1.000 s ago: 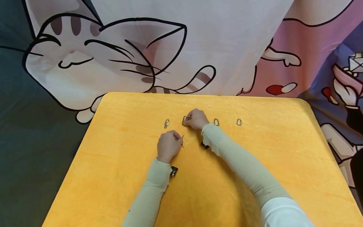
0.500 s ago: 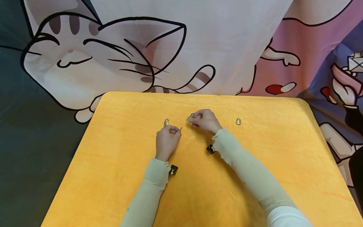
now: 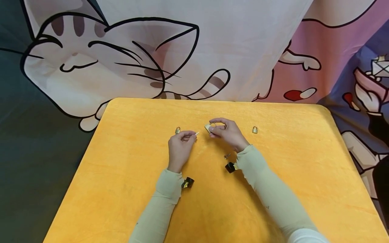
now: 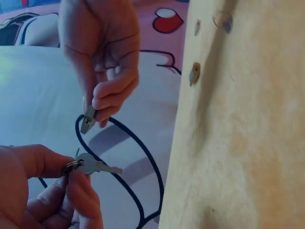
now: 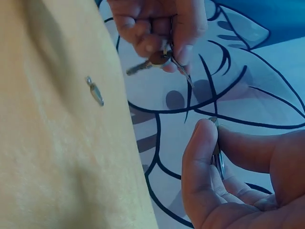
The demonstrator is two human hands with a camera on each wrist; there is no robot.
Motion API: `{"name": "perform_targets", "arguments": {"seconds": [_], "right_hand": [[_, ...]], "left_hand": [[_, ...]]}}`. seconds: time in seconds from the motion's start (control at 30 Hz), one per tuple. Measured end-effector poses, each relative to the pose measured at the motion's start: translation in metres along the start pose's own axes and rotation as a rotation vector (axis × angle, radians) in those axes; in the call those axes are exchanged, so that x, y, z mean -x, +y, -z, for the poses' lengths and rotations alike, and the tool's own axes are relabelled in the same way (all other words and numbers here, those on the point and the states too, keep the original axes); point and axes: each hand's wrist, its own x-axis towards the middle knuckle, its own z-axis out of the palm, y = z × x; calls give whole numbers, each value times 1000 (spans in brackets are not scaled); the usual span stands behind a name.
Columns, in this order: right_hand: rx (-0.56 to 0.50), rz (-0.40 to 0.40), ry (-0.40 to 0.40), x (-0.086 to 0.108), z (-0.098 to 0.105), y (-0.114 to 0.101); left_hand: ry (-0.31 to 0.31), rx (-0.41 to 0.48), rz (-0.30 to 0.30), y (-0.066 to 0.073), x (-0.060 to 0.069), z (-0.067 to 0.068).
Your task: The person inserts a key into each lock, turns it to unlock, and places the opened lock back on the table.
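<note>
My left hand [image 3: 180, 150] pinches a ring with small keys [image 4: 88, 163] between thumb and fingertips. One key [image 5: 139, 68] sticks out from the ring in the right wrist view. To its right, my right hand [image 3: 229, 134] pinches a small brass padlock [image 3: 208, 128] by its body, shackle toward the palm. The keyhole end of this padlock [image 4: 88, 120] shows in the left wrist view, facing the keys with a short gap between. Both hands are raised over the far part of the yellow table [image 3: 136, 189].
One padlock [image 3: 177, 130] lies just beyond my left hand, and another padlock [image 3: 255, 130] lies to the right. A further padlock [image 4: 195, 74] shows in the left wrist view. A small ring with a key [image 3: 227, 156] lies by my right wrist. A cartoon cloth [image 3: 243, 50] hangs behind the table.
My right hand has lifted its padlock and drawn it a little right and nearer. My left hand has moved slightly up toward it, and the held key now points right toward the padlock.
</note>
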Motion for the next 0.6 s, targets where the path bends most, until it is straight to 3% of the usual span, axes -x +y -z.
{"name": "perform_targets", "arguments": {"seconds": [0.17, 0.6], "right_hand": [[-19, 3, -5, 7, 1, 4], [-58, 1, -19, 18, -3, 9]], "left_hand": [[-14, 46, -16, 7, 2, -4], [-28, -23, -33, 14, 4, -17]]}}
